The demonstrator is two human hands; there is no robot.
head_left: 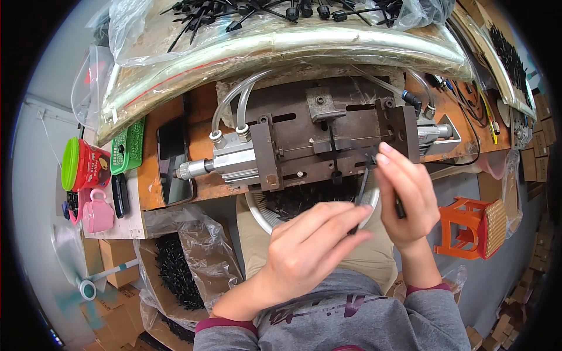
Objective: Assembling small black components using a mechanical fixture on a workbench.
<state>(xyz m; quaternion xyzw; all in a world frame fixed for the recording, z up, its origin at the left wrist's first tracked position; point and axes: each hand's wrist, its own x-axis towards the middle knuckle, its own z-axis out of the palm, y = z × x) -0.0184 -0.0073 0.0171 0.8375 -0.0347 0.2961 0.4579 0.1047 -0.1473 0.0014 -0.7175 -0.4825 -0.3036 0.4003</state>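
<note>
My left hand (310, 245) is below the metal press jig (316, 140), its fingers stretched out and pinching the lower end of a thin black plastic strip (362, 187). My right hand (407, 196) grips the same strip from the right, fingers closed near the jig's right block, with a black end piece showing under the palm. Another black strip (333, 153) stands upright in the jig's middle slot. A round basin (261, 213) of black parts sits on my lap under the jig.
Clear air hoses (231, 105) run to the jig's cylinder. Plastic bags of black ties (263, 14) lie along the bench's far edge. A dark phone (174, 158), green basket, red can (85, 165) and pink cup (96, 212) are left. An orange stool (471, 225) stands right.
</note>
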